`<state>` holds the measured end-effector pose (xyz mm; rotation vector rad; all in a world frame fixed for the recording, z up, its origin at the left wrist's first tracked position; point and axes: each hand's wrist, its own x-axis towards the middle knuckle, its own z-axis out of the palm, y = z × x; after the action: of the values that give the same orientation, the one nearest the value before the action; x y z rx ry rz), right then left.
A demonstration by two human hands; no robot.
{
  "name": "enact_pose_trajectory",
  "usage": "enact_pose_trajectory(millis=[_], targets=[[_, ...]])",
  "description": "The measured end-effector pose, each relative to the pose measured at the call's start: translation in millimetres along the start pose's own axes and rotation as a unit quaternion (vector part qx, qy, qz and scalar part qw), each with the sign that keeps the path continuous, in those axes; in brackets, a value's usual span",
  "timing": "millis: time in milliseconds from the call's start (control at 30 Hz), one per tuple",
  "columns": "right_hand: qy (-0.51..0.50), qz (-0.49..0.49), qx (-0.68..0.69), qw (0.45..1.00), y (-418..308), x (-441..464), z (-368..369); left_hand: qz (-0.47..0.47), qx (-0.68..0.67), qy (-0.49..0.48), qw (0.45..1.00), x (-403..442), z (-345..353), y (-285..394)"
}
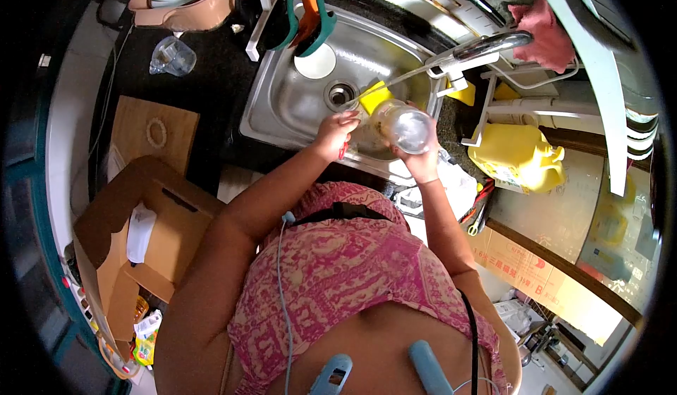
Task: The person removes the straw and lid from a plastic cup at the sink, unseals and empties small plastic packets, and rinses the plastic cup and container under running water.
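Gripping a clear jar (pixel 410 130) over the near right part of the steel sink (pixel 282 102), the right hand (pixel 421 159) has its fingers curved partly open around the jar's side. The left hand (pixel 337 134) is just left of the jar, its fingers curled and nearly closed; whether they hold anything is too unclear to tell. Something small and red (pixel 343 150) shows by its wrist.

A thin stream of water (pixel 402 78) runs slantwise from the chrome faucet (pixel 493 45) toward the left hand. A yellow sponge (pixel 375 97) lies beyond the jar, near the drain (pixel 341 95), and a white round dish (pixel 315 62) sits in the sink's far left part.

On the dark counter (pixel 215 78) left of the sink are a crumpled clear plastic item (pixel 173 57) and a wooden board (pixel 127 134) with a beaded ring (pixel 156 133) on it. A yellow jug (pixel 518 157) stands right of the sink, and a pink cloth (pixel 543 34) hangs beside the faucet.
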<state>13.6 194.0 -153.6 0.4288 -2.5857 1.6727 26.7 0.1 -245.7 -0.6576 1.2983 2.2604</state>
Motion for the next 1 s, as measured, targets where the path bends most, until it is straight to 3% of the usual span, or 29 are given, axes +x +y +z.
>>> enact_pose_trajectory(millis=[33, 133, 233, 267, 333, 367, 433, 467, 533, 567, 633, 667, 700, 733, 800, 900, 1000], targets=[[-0.005, -0.02, -0.079, 0.997, 4, 1, -1, 0.011, -0.015, -0.001, 1.0, 2, -3, -5], [-0.011, 0.017, 0.024, 1.0, 5, -5, 7, 0.033, -0.026, 0.005, 0.999, 7, -11, -6], [-0.009, 0.075, -0.026, 0.997, 2, 0, 15, 0.048, -0.022, 0.014, 0.999, 7, -16, -13], [-0.022, 0.014, -0.08, 0.996, -4, -3, 11, 0.056, -0.024, 0.024, 0.998, 9, -18, -15], [0.018, -0.018, -0.071, 0.997, 7, -3, 10, 0.039, -0.003, 0.02, 0.999, 1, -20, -12], [0.016, 0.03, -0.098, 0.995, 12, -4, 10, 0.054, 0.008, 0.023, 0.998, -2, -20, -10], [-0.008, 0.172, 0.144, 0.975, 34, -5, 15, 0.055, 0.018, 0.044, 0.997, -1, -17, -3], [-0.027, 0.064, -0.013, 0.998, 35, -12, 9, 0.057, 0.02, 0.043, 0.997, 0, -18, 2], [-0.005, 0.058, -0.022, 0.998, 18, -9, 9, 0.075, 0.018, 0.029, 0.997, -8, -20, 4], [0.001, 0.162, 0.246, 0.956, 3, -10, 8, 0.066, 0.011, 0.032, 0.997, -10, -19, 7], [0.007, 0.244, 0.495, 0.834, -2, -6, 8, 0.066, 0.021, 0.029, 0.997, -10, -17, 10], [0.017, 0.192, 0.31, 0.931, 10, -10, 8, 0.058, 0.029, 0.029, 0.997, -13, -17, 8], [0.026, 0.134, 0.109, 0.985, 17, -14, 7, 0.066, 0.035, 0.027, 0.997, -12, -18, 5], [-0.008, 0.204, 0.118, 0.972, 24, -12, 5, 0.065, 0.037, 0.025, 0.997, -10, -18, 2], [0.015, 0.151, 0.165, 0.975, 21, -18, 6, 0.045, 0.132, 0.023, 0.99, -7, -12, 3], [0.036, 0.208, 0.204, 0.956, 24, -17, 5, 0.02, 0.127, -0.003, 0.992, -14, -3, 1], [0.076, 0.161, 0.127, 0.976, 27, -18, 8, 0.024, 0.108, -0.014, 0.994, -14, 6, -6]])
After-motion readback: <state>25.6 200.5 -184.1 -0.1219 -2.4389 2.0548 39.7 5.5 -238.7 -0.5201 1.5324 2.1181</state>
